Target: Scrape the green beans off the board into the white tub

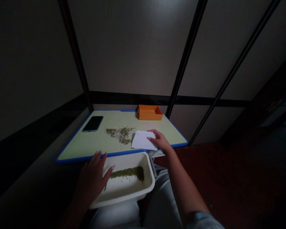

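Note:
My right hand (157, 140) pinches the right side of a white card (143, 140), thumb on top, just above the table's front edge. To the card's left, a scattered patch of small green seeds or pellets (121, 135) lies on the pale table top, with whitish bits among them. A white plastic basin (150, 178) sits on my lap under the table edge, with a band of the same green bits (128, 172) on its floor. My left hand (95, 173) is over the basin's left side, fingers spread and holding nothing; it hides that part of the rim.
The small pale table (85, 146) has a blue edge. A dark-screened phone (93, 123) lies at its left. An open orange box (150, 113) stands at the back right. Behind rises a panelled wall or cabinet (133, 47); reddish floor (205, 178) shows at right.

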A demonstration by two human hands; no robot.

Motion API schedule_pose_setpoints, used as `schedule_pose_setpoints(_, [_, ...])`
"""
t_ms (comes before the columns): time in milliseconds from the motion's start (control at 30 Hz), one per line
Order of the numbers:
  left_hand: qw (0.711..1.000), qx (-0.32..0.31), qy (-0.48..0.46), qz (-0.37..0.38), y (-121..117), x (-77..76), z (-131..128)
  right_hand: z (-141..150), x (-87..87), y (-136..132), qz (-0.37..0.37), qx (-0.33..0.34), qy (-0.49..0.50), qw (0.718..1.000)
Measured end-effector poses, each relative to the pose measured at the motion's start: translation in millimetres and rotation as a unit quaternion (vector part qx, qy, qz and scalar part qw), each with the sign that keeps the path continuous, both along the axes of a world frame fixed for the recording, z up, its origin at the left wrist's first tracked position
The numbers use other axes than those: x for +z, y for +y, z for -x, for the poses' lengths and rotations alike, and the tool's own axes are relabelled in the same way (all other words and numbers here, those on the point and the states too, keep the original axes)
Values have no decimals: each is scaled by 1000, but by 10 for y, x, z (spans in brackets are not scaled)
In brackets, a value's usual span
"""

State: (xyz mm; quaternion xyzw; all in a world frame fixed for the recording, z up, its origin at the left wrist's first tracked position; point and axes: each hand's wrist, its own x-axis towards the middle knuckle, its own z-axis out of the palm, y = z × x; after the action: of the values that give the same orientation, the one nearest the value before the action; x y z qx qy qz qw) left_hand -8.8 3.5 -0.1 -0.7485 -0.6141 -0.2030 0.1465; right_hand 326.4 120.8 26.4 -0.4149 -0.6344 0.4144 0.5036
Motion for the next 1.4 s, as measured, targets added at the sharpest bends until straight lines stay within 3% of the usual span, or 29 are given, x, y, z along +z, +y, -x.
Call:
schedule_pose_setpoints(700, [1000,2,-29,2,2,-48,2,153,-61,14,-3,-40,-11,999])
schedule_pose_setpoints(1400, [1000,2,-29,12,-11,3,-17,150,-30,-30,-34,-3,-16,999])
